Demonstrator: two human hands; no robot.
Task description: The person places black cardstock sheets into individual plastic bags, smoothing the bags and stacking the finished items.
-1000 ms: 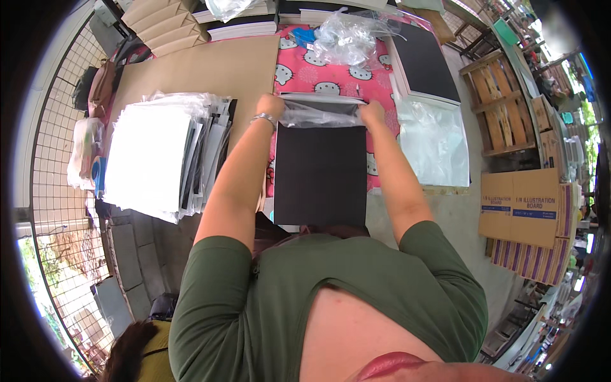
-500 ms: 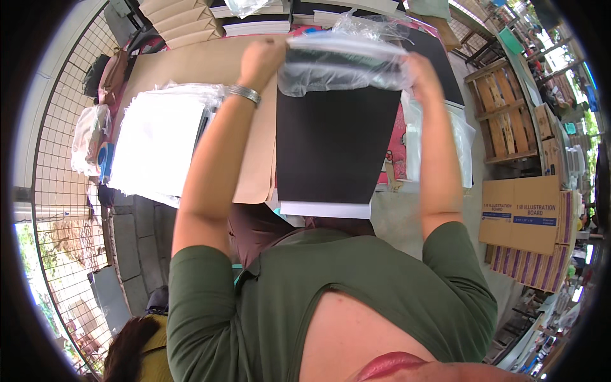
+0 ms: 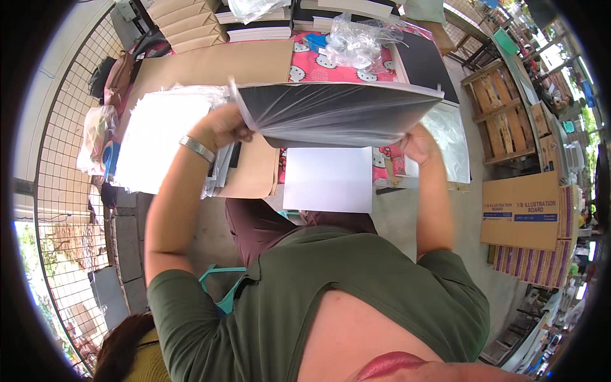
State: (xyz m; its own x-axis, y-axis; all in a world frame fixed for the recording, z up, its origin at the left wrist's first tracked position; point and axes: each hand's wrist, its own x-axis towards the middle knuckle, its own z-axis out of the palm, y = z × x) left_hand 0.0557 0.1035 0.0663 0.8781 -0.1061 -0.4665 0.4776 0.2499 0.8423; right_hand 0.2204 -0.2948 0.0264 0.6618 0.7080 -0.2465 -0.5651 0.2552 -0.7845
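Note:
A black board (image 3: pixel 331 114) in a clear plastic sleeve is raised and tilted over the table, its plastic creased in long lines. My left hand (image 3: pixel 226 126) is closed on the sleeve's left edge. At the lower right corner my right hand (image 3: pixel 420 145) grips the same sleeve, its fingertips partly hidden. Below the board lies a white sheet (image 3: pixel 328 181), which reaches past the table's near edge. Beside my left hand is a pile of white sheets in plastic (image 3: pixel 162 137). Clear plastic sleeves (image 3: pixel 449 134) lie by my right forearm.
Crumpled clear plastic (image 3: pixel 356 48) sits on a pink patterned cloth (image 3: pixel 305 71). Brown paper (image 3: pixel 210 57) covers the table's left part. Stacks of boards (image 3: pixel 258 28) and folded brown paper (image 3: pixel 184 22) stand behind. Cartons (image 3: pixel 519 204) and a wooden pallet (image 3: pixel 499 114) are on the right.
The plastic, held over the board's far end before, now covers the black board. Both hands have come nearer and lifted the board off the table, baring the white sheet and pink cloth.

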